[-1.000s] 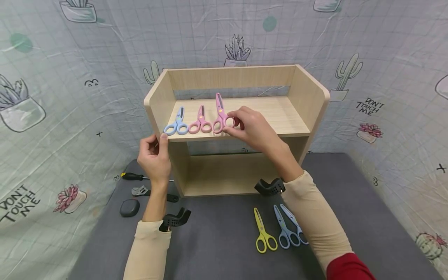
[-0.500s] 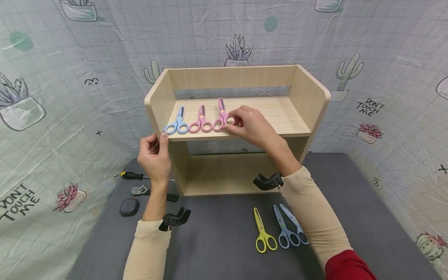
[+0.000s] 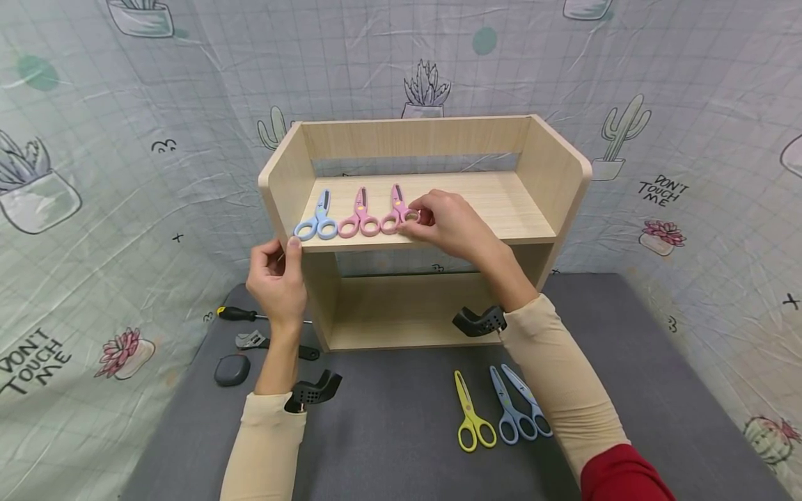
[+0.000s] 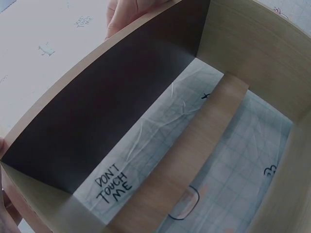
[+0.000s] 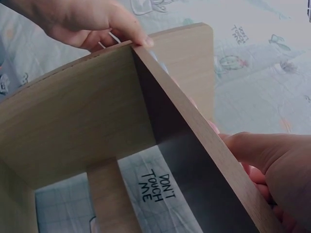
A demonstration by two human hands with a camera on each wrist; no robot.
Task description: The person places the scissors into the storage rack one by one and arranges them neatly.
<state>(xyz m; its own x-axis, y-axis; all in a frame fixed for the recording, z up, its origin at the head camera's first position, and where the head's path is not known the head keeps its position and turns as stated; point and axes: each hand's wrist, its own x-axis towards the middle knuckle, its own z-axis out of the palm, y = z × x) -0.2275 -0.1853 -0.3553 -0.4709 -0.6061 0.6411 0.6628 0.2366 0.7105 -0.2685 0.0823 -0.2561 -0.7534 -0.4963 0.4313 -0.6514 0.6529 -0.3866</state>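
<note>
On the upper board of a pale wooden desk shelf (image 3: 489,198), a light blue pair of scissors (image 3: 322,207), a pink pair (image 3: 360,202) and another pink pair of scissors (image 3: 397,199) lie in a row, tips toward the back. My right hand (image 3: 452,224) pinches the right finger loop of the rightmost pink pair between thumb and fingers. With my left hand (image 3: 276,282) I grip the shelf's left front corner, thumb at the board's edge and fingers curled by the side panel. The right wrist view shows that left thumb (image 5: 141,39) on the corner.
Yellow scissors (image 3: 466,410) and two blue-grey pairs of scissors (image 3: 509,403) lie on the grey table (image 3: 388,424), near my right sleeve. Left of the shelf are a screwdriver (image 3: 235,314), an adjustable wrench (image 3: 252,341) and a dark rounded object (image 3: 232,371).
The rightmost pink scissors have come down and toward me, their tips now level with the neighbouring pair. My right hand still pinches them; the left hand has stayed put.
</note>
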